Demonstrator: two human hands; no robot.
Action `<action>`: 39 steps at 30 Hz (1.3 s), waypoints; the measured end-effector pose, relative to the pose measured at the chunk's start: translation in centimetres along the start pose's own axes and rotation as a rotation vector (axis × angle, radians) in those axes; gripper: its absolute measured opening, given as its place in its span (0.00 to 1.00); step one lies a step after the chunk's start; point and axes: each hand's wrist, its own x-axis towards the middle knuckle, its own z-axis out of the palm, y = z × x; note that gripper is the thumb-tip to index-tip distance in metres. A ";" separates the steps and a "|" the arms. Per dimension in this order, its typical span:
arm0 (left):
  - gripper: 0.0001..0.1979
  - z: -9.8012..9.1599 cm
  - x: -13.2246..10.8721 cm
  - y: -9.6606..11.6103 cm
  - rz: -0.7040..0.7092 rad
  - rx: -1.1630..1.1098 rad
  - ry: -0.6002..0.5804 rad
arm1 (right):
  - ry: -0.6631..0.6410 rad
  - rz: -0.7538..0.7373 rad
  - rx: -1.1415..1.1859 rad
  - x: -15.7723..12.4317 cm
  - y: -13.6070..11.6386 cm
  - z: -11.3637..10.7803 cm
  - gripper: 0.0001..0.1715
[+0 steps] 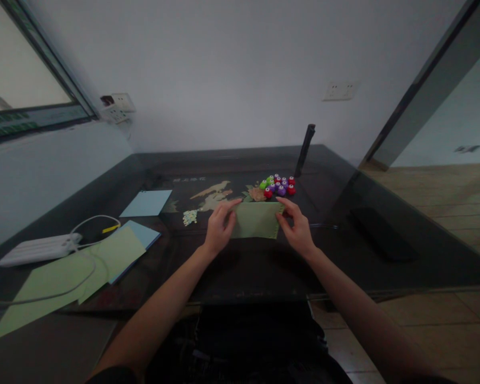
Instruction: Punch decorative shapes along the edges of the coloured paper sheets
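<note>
Pale green paper (256,220); left grip (218,227) pinched closed on one end; right grip (299,229), the other.

The view is dim, hazy, edge-stretched.

- Plain pale wall (232,80) straight ahead, greyish in dim, soft light.
- Socket plate (340,91) on that wall, right of middle; wall socket (123,101) near the left corner, with a white plug adapter (116,113) just beside.
- Dark-framed window (28,58) at upper left, green markings along the lower strip.
- Dark, glossy table (360,274), far edge along the wall, with a bird-and-flower print (214,193) on top.
- Dark slanting trim (418,80) at right; another pale wall (460,117) beyond.
- Tan tiled floor (444,330) at right.
</note>
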 end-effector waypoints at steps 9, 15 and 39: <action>0.18 0.2 -0.1 0.0 0.009 -0.003 0.003 | -0.012 -0.022 0.016 0.0 -0.2 -0.1 0.22; 0.16 0.4 -0.3 0.3 -0.041 -0.010 0.001 | -0.075 0.082 0.049 0.0 -0.4 0.1 0.26; 0.19 1.2 0.0 -2.0 -0.508 -0.264 -0.081 | -0.192 0.360 0.408 0.5 1.3 0.6 0.30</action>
